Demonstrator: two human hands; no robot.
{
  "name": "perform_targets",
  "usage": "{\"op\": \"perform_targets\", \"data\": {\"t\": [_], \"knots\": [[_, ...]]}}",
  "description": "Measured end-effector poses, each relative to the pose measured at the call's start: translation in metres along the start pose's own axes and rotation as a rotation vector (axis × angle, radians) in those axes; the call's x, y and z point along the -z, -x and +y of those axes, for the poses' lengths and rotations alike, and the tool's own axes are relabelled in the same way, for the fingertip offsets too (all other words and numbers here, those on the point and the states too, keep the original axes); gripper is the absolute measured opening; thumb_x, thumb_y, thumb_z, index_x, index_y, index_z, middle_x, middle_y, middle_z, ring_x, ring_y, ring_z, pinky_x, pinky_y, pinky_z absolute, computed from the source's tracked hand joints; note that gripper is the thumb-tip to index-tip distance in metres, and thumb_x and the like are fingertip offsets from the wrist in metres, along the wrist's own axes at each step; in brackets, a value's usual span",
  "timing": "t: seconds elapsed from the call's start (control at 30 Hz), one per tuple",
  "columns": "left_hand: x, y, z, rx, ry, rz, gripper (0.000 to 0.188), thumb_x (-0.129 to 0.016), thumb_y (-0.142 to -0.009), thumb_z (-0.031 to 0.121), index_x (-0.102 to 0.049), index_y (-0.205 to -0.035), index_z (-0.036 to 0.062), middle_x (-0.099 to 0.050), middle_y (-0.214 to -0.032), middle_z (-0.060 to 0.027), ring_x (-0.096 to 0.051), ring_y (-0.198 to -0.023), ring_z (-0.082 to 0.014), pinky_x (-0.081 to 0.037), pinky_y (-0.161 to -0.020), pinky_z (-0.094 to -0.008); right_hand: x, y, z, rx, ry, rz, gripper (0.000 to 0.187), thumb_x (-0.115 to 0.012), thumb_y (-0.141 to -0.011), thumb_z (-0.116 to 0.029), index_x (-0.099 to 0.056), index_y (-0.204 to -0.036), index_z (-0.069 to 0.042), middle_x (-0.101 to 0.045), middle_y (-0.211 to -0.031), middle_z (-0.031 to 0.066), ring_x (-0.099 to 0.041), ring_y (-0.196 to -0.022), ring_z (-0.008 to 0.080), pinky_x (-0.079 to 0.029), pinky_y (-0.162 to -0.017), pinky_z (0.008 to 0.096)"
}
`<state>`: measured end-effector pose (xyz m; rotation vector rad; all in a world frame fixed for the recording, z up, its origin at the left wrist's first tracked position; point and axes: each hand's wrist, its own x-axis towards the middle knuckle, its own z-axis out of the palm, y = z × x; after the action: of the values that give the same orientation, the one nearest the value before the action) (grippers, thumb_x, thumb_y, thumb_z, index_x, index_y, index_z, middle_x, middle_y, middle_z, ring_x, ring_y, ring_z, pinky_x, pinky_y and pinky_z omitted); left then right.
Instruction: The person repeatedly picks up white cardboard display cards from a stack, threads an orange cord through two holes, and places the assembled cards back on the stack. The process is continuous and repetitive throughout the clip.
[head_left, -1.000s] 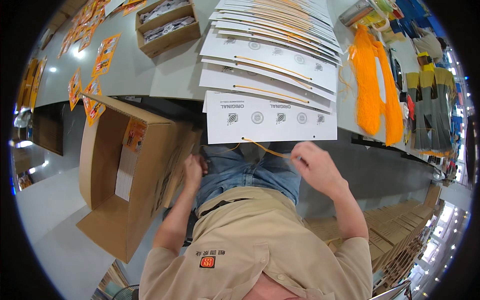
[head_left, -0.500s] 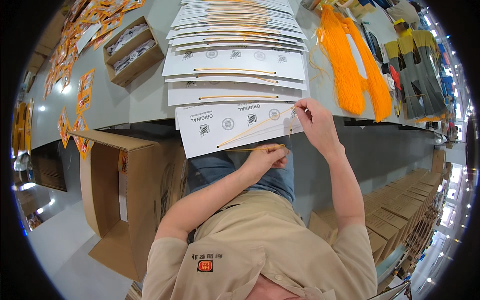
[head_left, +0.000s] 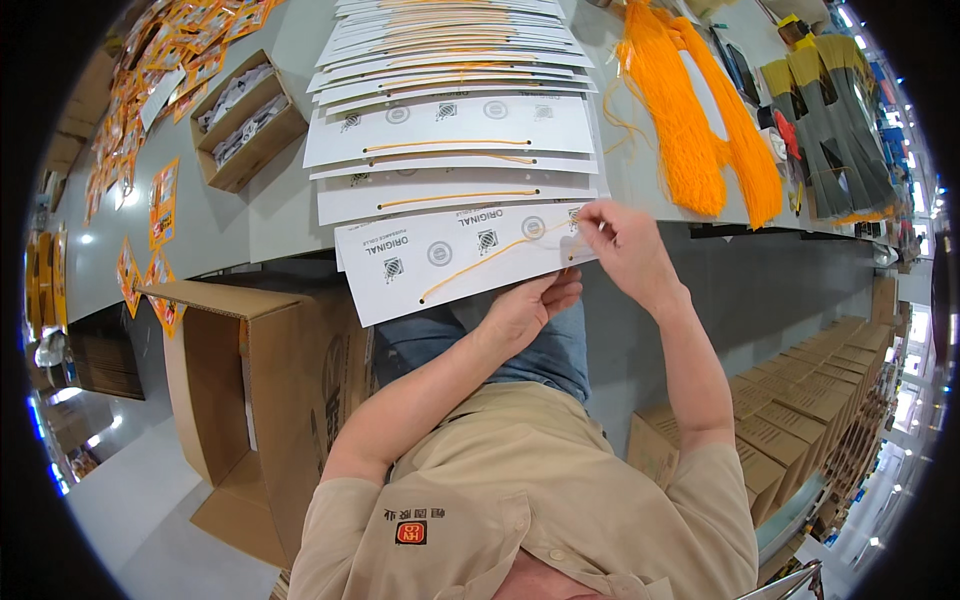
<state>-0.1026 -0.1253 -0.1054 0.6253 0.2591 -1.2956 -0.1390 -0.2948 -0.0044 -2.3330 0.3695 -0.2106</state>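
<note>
One loose white card (head_left: pixel 463 255) lies askew over the desk's (head_left: pixel 285 225) near edge, most of it out above the lap. Right hand (head_left: pixel 630 245) narrow, pinching the orange cord (head_left: pixel 478 267) by the card's right end. Cord runs from the left hole (head_left: pixel 421 301) across the printed face.

Changed in the last half second: left hand (head_left: pixel 528 308) has come up from below to the card's front edge, fingers curled, tips partly hidden; cannot tell whether it grips cord or card. Cord length that showed beneath the card is out of sight.

Meaning, as judged: both hands now meet around the right hole (head_left: pixel 571 258), threading apparently unfinished. Behind, toward the desk's far edge, a fan of corded cards (head_left: pixel 440 125); orange hank (head_left: pixel 670 120) near the right corner.
</note>
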Motion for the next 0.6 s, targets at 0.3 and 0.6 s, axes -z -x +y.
{"op": "perform_targets", "data": {"t": [0.3,0.6], "knots": [[0.050,0.029,-0.006,0.318,-0.477,-0.024,0.020,-0.065,-0.100,0.022,-0.066,-0.104,0.0020,-0.066,-0.093,-0.0036,-0.064,-0.084,-0.0116,-0.056,-0.087,-0.0299,-0.051,0.080,-0.001,-0.490,-0.342,-0.336,0.015,-0.069,-0.089,-0.008,-0.065,-0.100,0.001,-0.067,-0.087,0.0072,-0.061,-0.075,0.0113,-0.052,-0.069,0.0269],[0.091,0.056,-0.009,0.078,-0.383,0.204,0.015,-0.062,-0.100,0.017,-0.067,-0.105,0.0038,-0.067,-0.092,-0.0017,-0.065,-0.079,-0.0113,-0.057,-0.074,-0.0284,-0.130,0.088,-0.013,-0.132,-0.531,0.116,0.014,-0.070,-0.088,-0.004,-0.062,-0.099,-0.001,-0.064,-0.097,0.0090,-0.065,-0.082,0.0194,-0.054,-0.073,0.0305]]}}
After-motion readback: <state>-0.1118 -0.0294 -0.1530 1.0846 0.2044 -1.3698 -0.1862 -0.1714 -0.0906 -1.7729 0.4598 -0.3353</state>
